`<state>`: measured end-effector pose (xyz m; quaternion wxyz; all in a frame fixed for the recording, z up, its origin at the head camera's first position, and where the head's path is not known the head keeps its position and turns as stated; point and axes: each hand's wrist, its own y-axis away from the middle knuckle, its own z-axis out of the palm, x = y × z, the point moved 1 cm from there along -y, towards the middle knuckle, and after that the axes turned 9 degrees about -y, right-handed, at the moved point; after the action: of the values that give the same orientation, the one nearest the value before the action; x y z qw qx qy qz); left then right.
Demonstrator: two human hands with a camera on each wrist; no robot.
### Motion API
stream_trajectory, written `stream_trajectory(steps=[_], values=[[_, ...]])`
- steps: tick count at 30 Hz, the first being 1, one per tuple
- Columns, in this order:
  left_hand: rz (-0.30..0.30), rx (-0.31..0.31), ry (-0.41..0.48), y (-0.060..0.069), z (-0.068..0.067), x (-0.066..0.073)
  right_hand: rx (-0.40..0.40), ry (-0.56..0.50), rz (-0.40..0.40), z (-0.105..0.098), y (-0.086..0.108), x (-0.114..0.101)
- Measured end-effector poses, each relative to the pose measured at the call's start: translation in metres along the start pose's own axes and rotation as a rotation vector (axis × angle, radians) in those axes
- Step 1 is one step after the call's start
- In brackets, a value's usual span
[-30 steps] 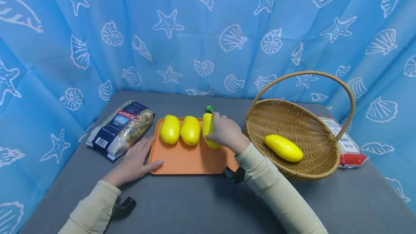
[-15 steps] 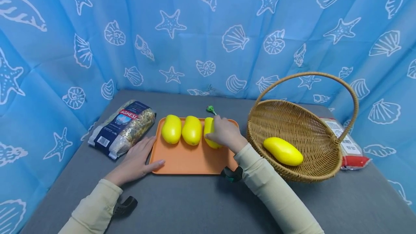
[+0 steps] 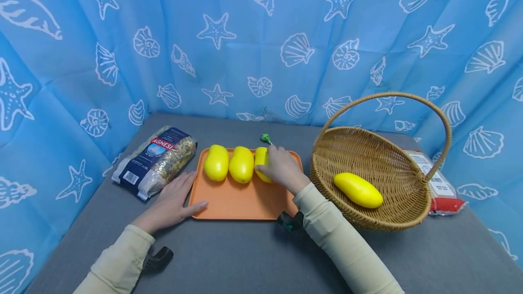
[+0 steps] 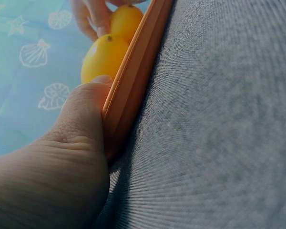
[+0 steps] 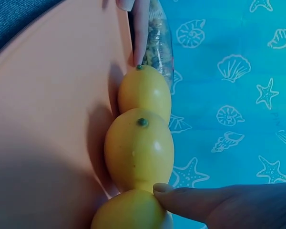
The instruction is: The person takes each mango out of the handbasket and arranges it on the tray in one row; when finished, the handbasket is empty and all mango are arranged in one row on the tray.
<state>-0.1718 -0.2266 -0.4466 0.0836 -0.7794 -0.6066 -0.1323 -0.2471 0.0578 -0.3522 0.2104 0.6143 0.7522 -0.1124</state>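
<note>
My right hand (image 3: 282,167) grips a yellow mango (image 3: 262,158) at the back right of the orange tray (image 3: 237,204). In the right wrist view the thumb (image 5: 186,198) presses on that mango. A middle mango (image 3: 241,165) lies close beside it, and a left mango (image 3: 216,163) completes the row. My left hand (image 3: 173,203) rests at the tray's left end with straight fingers, the thumb over the rim. The left wrist view has that thumb (image 4: 86,107) against the tray edge (image 4: 133,81). My right hand hides most of the held mango.
A wicker basket (image 3: 380,153) with a tall handle stands right of the tray, holding another mango (image 3: 358,190). Behind it lies a red-and-white packet (image 3: 443,194). An Agnesi pasta bag (image 3: 157,160) sits at the left. A small green tufted thing (image 3: 265,138) shows behind the tray.
The held mango has come slightly left and down, closer to the middle one, with my right hand still on it. My left hand stays at the tray. The head view has shifted a little.
</note>
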Motion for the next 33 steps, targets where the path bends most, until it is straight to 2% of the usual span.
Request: stream_trajectory(steps=[14,23,33], values=[[0.007,0.012,0.001,0.000,-0.001,0.001,-0.007,0.032,0.006,-0.001,0.004,0.000],[0.007,0.014,0.001,0.001,-0.001,0.003,-0.044,0.053,0.028,-0.004,0.008,-0.002],[0.006,0.014,-0.002,0.001,-0.001,0.003,-0.053,0.052,0.012,-0.004,0.010,-0.001]])
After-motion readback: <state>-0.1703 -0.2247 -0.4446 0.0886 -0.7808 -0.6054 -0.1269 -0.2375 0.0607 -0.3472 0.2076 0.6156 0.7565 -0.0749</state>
